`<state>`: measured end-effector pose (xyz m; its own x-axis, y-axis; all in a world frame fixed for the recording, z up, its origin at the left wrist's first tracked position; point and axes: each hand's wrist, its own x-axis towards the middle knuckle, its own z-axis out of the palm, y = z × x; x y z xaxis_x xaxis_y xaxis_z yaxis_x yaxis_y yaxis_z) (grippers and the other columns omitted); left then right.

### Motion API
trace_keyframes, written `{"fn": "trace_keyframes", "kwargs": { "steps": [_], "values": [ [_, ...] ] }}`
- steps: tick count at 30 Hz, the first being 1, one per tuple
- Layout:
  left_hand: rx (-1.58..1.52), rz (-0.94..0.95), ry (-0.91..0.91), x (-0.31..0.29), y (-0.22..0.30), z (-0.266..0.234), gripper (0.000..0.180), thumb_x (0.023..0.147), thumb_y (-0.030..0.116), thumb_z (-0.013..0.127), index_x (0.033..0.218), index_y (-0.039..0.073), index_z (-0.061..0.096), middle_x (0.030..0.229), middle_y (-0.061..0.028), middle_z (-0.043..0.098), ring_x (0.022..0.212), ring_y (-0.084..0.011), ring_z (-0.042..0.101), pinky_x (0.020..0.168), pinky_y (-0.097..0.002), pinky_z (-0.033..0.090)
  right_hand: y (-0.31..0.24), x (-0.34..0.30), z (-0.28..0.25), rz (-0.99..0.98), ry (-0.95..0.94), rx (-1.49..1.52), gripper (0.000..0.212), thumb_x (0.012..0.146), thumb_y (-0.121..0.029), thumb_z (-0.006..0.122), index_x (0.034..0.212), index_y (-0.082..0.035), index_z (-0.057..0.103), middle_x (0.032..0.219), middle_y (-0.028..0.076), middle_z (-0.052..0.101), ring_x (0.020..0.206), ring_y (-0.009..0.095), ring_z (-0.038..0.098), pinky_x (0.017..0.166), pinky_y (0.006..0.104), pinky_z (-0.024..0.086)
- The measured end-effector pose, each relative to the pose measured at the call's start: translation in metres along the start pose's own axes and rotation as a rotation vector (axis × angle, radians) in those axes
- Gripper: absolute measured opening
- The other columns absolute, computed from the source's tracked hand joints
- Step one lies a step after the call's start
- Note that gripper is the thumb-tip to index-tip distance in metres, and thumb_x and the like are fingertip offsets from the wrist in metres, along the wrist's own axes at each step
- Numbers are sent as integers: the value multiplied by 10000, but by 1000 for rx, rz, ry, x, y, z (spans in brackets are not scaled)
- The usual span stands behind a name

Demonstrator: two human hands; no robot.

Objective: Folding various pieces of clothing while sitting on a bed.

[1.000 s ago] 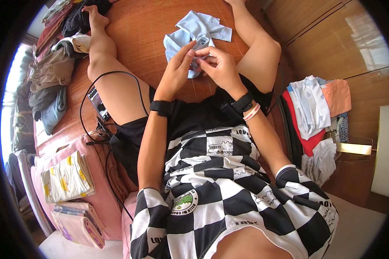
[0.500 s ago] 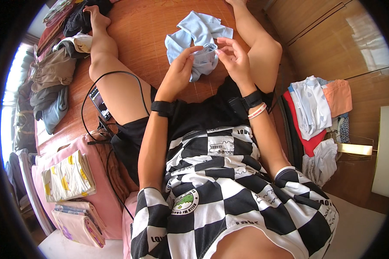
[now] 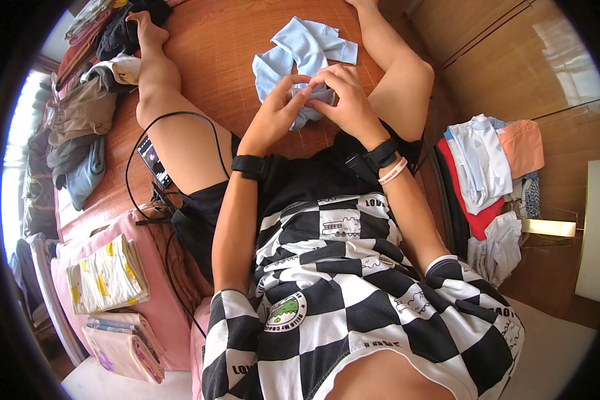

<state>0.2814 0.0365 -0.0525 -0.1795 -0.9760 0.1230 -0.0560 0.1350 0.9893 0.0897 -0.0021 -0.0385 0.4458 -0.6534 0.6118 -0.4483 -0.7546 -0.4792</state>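
A crumpled light blue garment (image 3: pixel 313 41) lies on the reddish-brown wooden surface between my legs, its long limbs spread to the far side. Over its near part, my left hand (image 3: pixel 281 110) and my right hand (image 3: pixel 343 97) meet at the fingertips. The left thumb and fingers are curled into a pinch. Bent round toward them, the right thumb and forefinger frame a greyish-blue patch of cloth. What the fingertips grip, if anything, is too small to make out. Both wrists wear black bands.
Folded clothes (image 3: pixel 480 167) are stacked at the right beside wooden cabinets (image 3: pixel 513 60). At the left lie heaped garments (image 3: pixel 80 113) and folded patterned cloths (image 3: pixel 107 277) on a pink pad (image 3: pixel 173 320). A black cable (image 3: pixel 128 167) loops over my left thigh near a phone (image 3: pixel 155 162).
My right hand has moved left, closing the gap to my left hand, so the fingertips now come together. The hands now cover more of the garment's near part.
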Motion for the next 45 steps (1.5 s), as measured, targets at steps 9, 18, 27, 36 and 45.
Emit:
{"fn": "trace_keyframes", "kwargs": {
  "steps": [9,18,27,36,45],
  "values": [
    [142,111,-33,-1,-3,1,324,1061,232,591,1318,36,601,1046,-44,670,940,-109,593,832,-269,483,3,-2,-3,24,21,42,252,768,-163,835,957,-106,678,1010,42,652,1045,300,550,939,411,455],
    [298,189,84,-4,14,11,226,1060,189,547,1204,23,598,991,-286,711,977,-470,681,797,-453,534,0,0,-3,-15,68,13,216,787,-132,815,924,-82,656,967,65,641,1003,310,562,888,415,465],
    [335,188,96,-2,9,10,255,1062,214,552,1185,-5,594,1007,-268,722,983,-451,692,803,-448,539,-1,1,-4,-55,56,33,168,791,-54,785,880,-55,642,940,70,650,950,310,591,835,409,483],
    [333,221,86,-2,12,12,291,1077,231,516,1211,-8,616,989,-280,716,972,-447,695,815,-442,539,0,-3,-1,60,50,164,167,802,-28,759,928,-40,651,975,91,645,958,314,605,855,398,487],
    [381,310,77,-4,18,11,315,1034,181,586,1285,-5,627,985,-242,724,923,-416,709,794,-417,540,-1,-3,-4,50,54,194,175,819,-32,752,962,-24,651,986,107,626,956,293,613,840,375,509]
  ]
}}
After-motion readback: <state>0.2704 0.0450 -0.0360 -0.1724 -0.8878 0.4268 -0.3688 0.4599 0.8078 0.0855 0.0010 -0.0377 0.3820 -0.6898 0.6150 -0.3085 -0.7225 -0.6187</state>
